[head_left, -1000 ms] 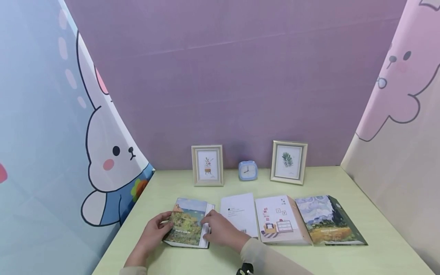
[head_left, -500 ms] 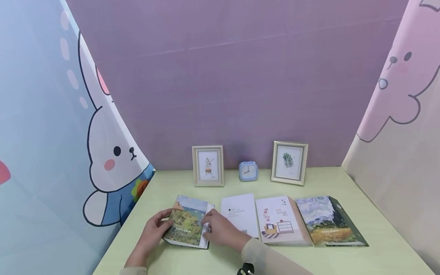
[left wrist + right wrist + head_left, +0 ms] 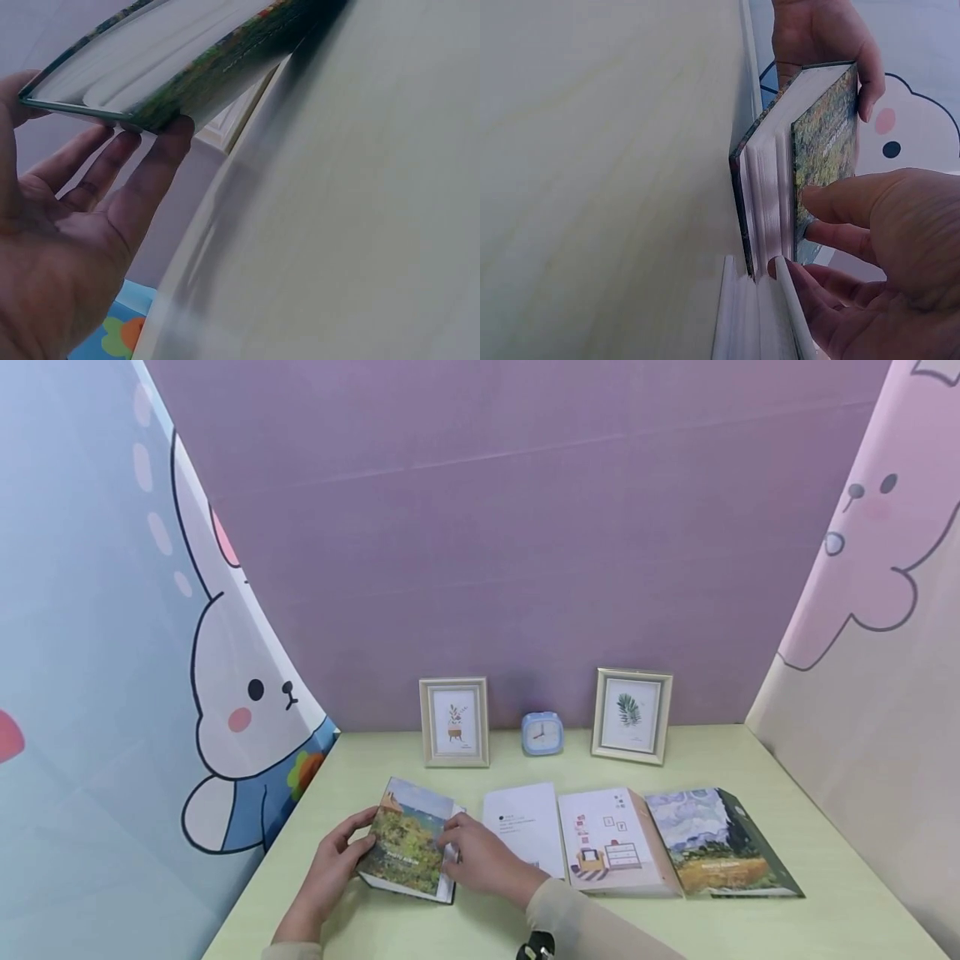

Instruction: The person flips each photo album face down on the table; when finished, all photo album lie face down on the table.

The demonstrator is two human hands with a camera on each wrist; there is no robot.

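Observation:
A thick photo album [image 3: 410, 841] with a painted landscape cover is tilted at the front left of the table, its left side lifted. My left hand [image 3: 330, 870] grips that raised side, thumb on the cover and fingers underneath; the left wrist view shows the fingertips under the album's bottom [image 3: 161, 124]. At the right edge my right hand [image 3: 486, 858] holds the album with bent fingers. In the right wrist view, its thumb [image 3: 832, 199] lies on the front cover, and one fingertip is close to the corner of a white book [image 3: 791, 300].
Right of the album lie a white book [image 3: 521, 827], a book with a furniture drawing [image 3: 600, 839] and another painted album [image 3: 693, 839]. Behind them stand two picture frames [image 3: 455, 752] with a blue alarm clock [image 3: 542, 733] between. Printed side walls [image 3: 105, 693] flank the table.
The photo album's left side has risen, and it tilts more now. My left hand has moved slightly up with it. The right hand stays nearly in place; the other books have not moved.

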